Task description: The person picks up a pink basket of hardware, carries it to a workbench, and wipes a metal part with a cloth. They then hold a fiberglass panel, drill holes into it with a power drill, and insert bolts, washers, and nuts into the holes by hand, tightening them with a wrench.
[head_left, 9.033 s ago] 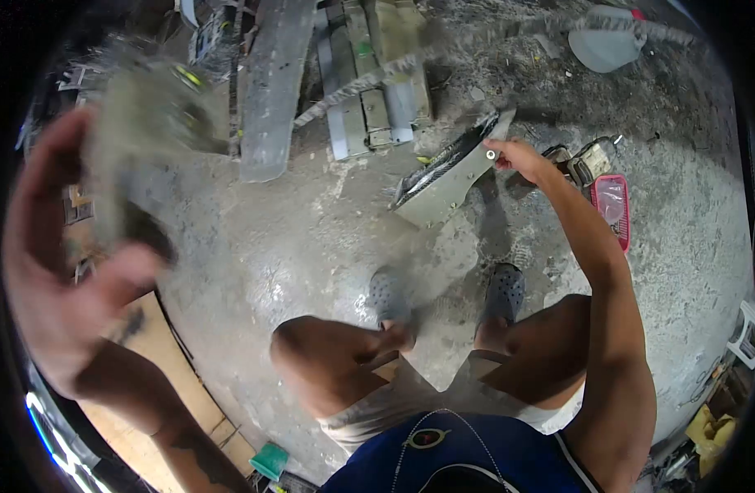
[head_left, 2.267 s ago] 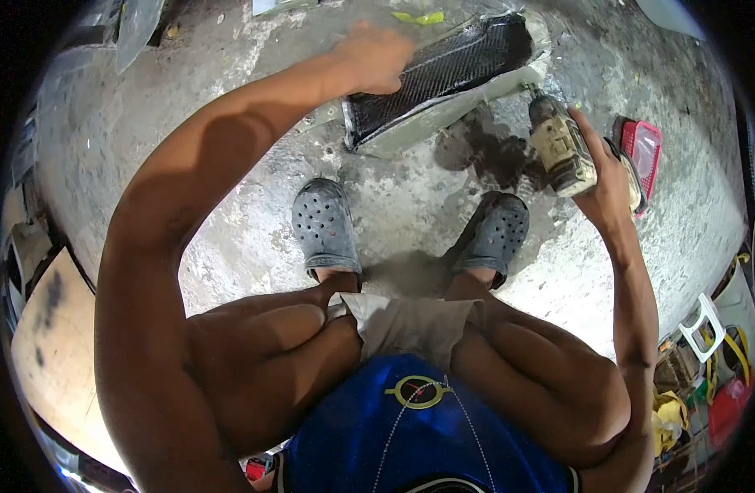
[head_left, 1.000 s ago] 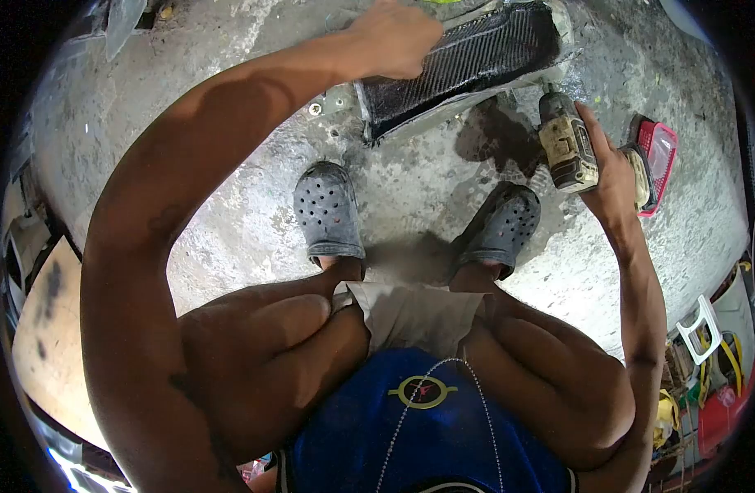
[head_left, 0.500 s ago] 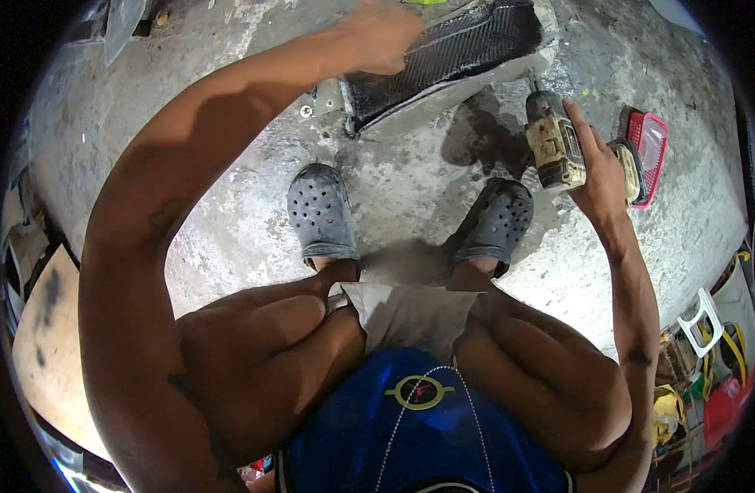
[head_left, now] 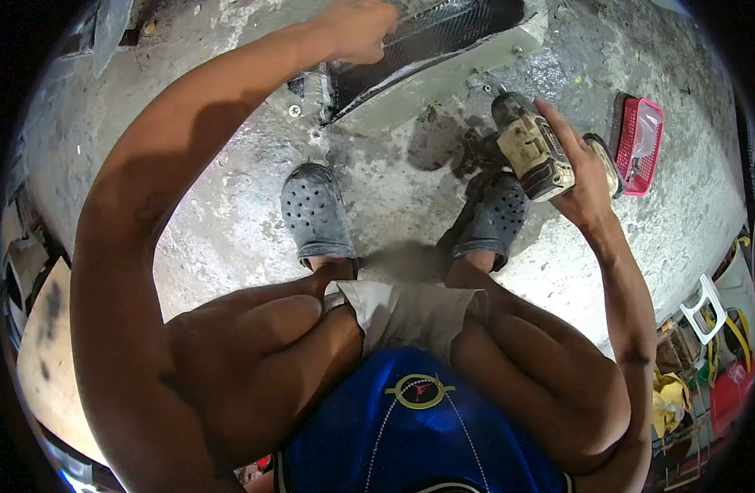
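My right hand (head_left: 581,185) is wrapped round the grip of a worn cream-and-black cordless drill (head_left: 532,156). Its nose points up and to the left, toward the near side of a long piece with a dark, woven-textured face (head_left: 443,37) and a grey-green side wall (head_left: 464,80). A gap separates the drill's tip from that piece. My left hand (head_left: 357,31) is at the piece's left part with its fingers curled in. The fingertips and whatever they may hold are hidden.
A pink plastic basket (head_left: 643,148) with a clear bag and small bits inside stands right of the drill. My grey clogs (head_left: 318,209) are planted on the stained concrete floor (head_left: 394,197). A white plastic frame (head_left: 704,311) and clutter lie at the right; a wooden board (head_left: 44,361) is at lower left.
The drill and right hand have moved left and slightly down, the nose tilting further left. The left hand and the dark-faced piece appear shifted left and up in view.
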`<state>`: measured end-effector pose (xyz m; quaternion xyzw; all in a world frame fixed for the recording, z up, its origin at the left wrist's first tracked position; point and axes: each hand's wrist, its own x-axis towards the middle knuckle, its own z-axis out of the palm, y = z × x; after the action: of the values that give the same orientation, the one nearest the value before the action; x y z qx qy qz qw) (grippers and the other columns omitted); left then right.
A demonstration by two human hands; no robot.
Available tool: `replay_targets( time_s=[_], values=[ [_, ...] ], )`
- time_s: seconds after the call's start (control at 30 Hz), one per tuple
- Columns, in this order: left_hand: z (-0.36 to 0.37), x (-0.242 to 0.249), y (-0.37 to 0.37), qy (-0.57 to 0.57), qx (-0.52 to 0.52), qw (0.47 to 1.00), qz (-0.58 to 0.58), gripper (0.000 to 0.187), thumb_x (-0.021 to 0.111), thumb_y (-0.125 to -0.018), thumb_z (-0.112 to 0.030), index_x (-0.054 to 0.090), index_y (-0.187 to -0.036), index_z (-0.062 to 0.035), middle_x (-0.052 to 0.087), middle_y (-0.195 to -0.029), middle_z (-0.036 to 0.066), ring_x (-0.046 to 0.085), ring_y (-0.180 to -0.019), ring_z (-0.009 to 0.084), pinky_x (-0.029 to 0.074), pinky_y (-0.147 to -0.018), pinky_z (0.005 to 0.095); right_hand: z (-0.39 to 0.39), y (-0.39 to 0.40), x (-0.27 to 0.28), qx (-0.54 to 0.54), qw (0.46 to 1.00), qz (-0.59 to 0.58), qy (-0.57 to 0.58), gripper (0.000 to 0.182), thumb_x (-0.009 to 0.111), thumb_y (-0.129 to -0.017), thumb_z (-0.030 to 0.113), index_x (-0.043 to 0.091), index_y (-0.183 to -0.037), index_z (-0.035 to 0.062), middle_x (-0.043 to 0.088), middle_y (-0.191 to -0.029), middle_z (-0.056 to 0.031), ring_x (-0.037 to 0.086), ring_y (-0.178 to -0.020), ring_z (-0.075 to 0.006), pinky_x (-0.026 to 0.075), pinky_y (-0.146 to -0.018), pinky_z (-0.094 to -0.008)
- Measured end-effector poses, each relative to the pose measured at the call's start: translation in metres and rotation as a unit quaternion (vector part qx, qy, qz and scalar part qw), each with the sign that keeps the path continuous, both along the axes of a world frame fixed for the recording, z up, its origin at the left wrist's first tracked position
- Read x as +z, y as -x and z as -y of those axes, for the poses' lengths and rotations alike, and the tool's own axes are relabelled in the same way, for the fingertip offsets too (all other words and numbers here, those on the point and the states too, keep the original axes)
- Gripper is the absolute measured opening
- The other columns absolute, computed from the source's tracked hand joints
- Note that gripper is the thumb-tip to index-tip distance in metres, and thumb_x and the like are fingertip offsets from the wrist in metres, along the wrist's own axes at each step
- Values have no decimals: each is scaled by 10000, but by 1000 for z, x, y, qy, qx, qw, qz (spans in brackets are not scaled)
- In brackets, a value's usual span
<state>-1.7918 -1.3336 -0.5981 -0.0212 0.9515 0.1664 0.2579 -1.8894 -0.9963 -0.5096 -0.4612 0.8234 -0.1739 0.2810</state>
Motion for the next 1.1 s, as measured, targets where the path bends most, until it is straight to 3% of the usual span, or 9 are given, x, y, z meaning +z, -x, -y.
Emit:
replay_targets(
  time_s=[0.17,0.53,0.67,0.83,0.97,1.03,1.1],
  values=[
    [2,5,-1,-21,4,1000,-8,168,622,-673,-125,702,-795,-41,656,-729,235,667,-758,408,526,-686,498,14,-3,2,19,1000,3,5,901,797,-686,192,357,-1469,266,612,-1229,-183,629,-1035,-400,531,-828,-442],
    [1,2,-4,-30,14,998,-50,177,605,-664,-101,702,-794,-30,654,-752,251,658,-772,430,522,-685,511,16,11,-15,111,988,-102,-22,846,734,-754,302,329,-1494,241,612,-931,-121,620,-825,-359,498,-770,-430],
    [0,4,-4,-29,37,998,-46,166,617,-684,-95,705,-806,-23,658,-772,252,658,-791,430,523,-707,503,18,20,-16,151,979,-129,-43,754,666,-800,252,353,-1485,254,609,-928,-101,615,-803,-341,499,-758,-429],
    [1,-7,-6,-15,32,998,-55,163,630,-703,-98,715,-826,-33,662,-778,249,663,-810,419,524,-732,493,23,24,-15,119,988,-98,-26,764,698,-786,261,369,-1475,277,597,-931,-105,613,-803,-347,491,-754,-428],
    [0,-9,-6,-18,39,997,-58,153,637,-707,-107,718,-816,-37,662,-777,252,665,-815,418,525,-736,493,18,23,-26,108,992,-61,13,789,720,-775,317,368,-1477,241,631,-954,-128,622,-823,-353,490,-740,-447],
    [0,-8,-6,-10,36,998,-51,153,638,-708,-110,717,-816,-35,661,-778,254,665,-813,420,525,-735,494,16,22,-26,110,991,-75,-20,773,725,-756,247,409,-1458,180,644,-1156,-165,641,-941,-365,486,-808,-409],
    [3,-6,-5,-19,22,998,-57,163,635,-709,-111,718,-829,-36,660,-772,254,665,-803,423,526,-732,496,15,22,-27,110,991,-72,-5,784,722,-754,263,400,-1463,172,649,-1127,-165,640,-913,-357,475,-795,-406]
  ],
)
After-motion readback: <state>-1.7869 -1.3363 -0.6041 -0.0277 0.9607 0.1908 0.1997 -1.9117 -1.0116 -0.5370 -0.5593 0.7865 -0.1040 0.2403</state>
